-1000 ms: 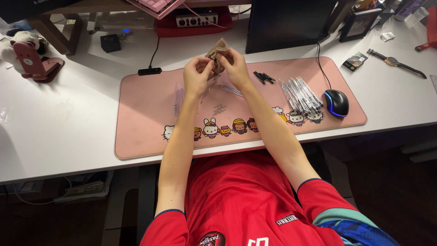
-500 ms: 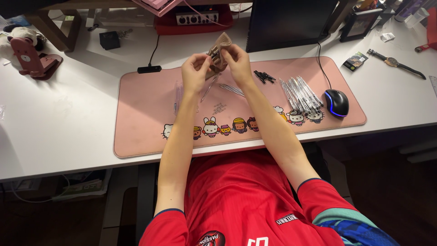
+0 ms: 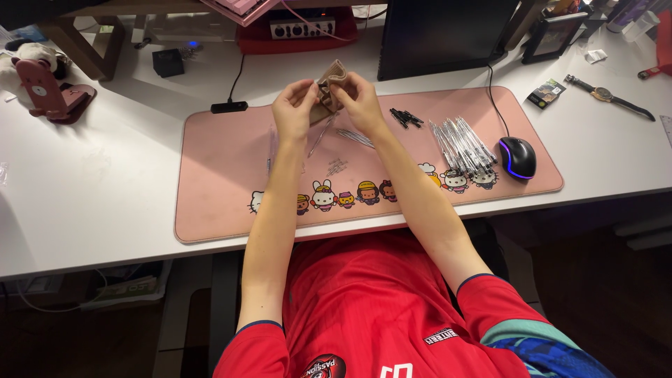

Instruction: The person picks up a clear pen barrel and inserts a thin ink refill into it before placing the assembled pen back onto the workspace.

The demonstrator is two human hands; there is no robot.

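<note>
My left hand (image 3: 294, 108) and my right hand (image 3: 358, 101) are raised together over the back of a pink desk mat (image 3: 224, 175). Both pinch a small beige-brown cloth or pouch (image 3: 329, 87) between their fingers. A thin clear pen tube (image 3: 320, 135) slants down from under the hands; I cannot tell which hand grips it. More clear pen tubes (image 3: 353, 136) lie on the mat just beneath.
A heap of clear pen tubes (image 3: 460, 143) and several small black caps (image 3: 406, 117) lie right on the mat, beside a black mouse (image 3: 516, 157). A dark monitor (image 3: 448, 35), red audio box (image 3: 297, 28), pink phone stand (image 3: 52, 94) and wristwatch (image 3: 605, 94) sit around.
Both hands have stayed together over the mat, working the cloth slightly between the fingers. The view has shifted a little.
</note>
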